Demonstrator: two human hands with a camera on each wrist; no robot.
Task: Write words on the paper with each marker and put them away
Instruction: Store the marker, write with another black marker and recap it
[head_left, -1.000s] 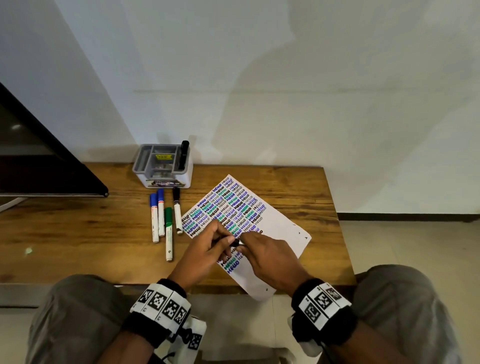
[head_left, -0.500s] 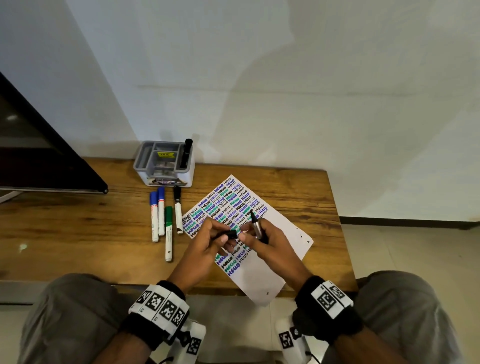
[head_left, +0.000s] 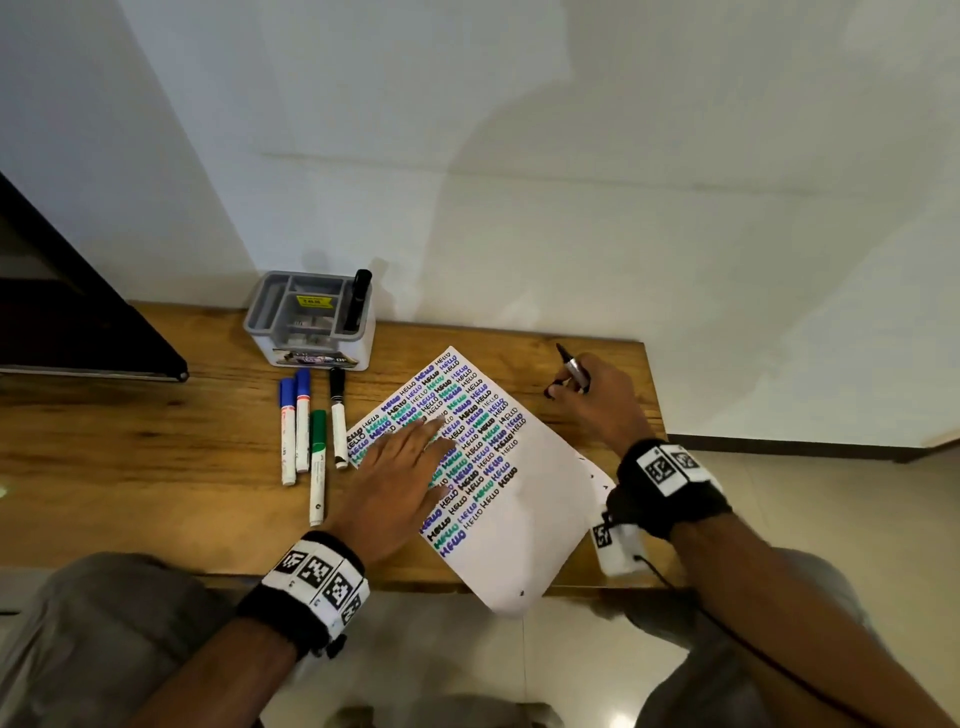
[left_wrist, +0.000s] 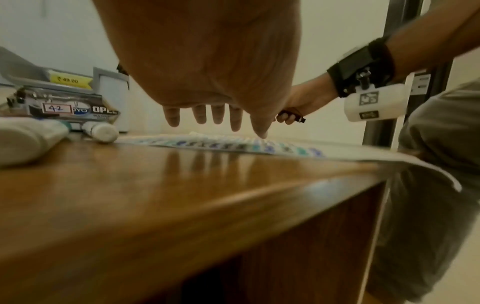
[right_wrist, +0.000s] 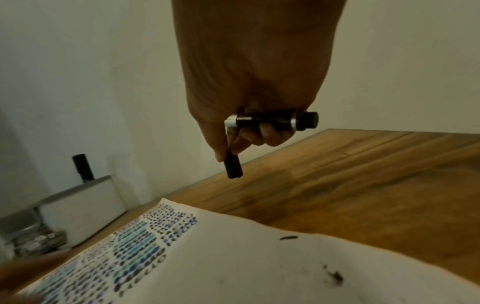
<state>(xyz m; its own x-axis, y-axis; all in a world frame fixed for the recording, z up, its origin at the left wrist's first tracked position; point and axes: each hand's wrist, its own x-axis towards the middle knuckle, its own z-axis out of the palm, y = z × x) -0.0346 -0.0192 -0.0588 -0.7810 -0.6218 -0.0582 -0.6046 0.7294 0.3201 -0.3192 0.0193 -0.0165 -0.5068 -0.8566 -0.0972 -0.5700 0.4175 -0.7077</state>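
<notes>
The white sheet of paper (head_left: 524, 512), covered in rows of coloured handwritten words, lies askew on the wooden table (head_left: 156, 467), its near corner overhanging the near edge and drooping. It is thin and limp and would probably slide on the smooth wood unless pinned. The left hand (head_left: 402, 480) lies on it with fingers straight and spread, holding nothing; pressing flat beside the blank part seems the way to steady it.

To its left, four capped markers (head_left: 311, 436) lie side by side on the table, light, stiff and round, likely to roll; each is best pinched at mid-barrel.

Further right, above bare wood, the right hand (head_left: 597, 400) is curled round an uncapped black-and-silver marker (head_left: 574, 370), tip pointing away, and pinches its small black cap (right_wrist: 233, 167) between thumb and finger.

At the far edge stands a grey-and-white divided holder (head_left: 311, 322) with one black marker (head_left: 358, 299) upright in its right compartment.
</notes>
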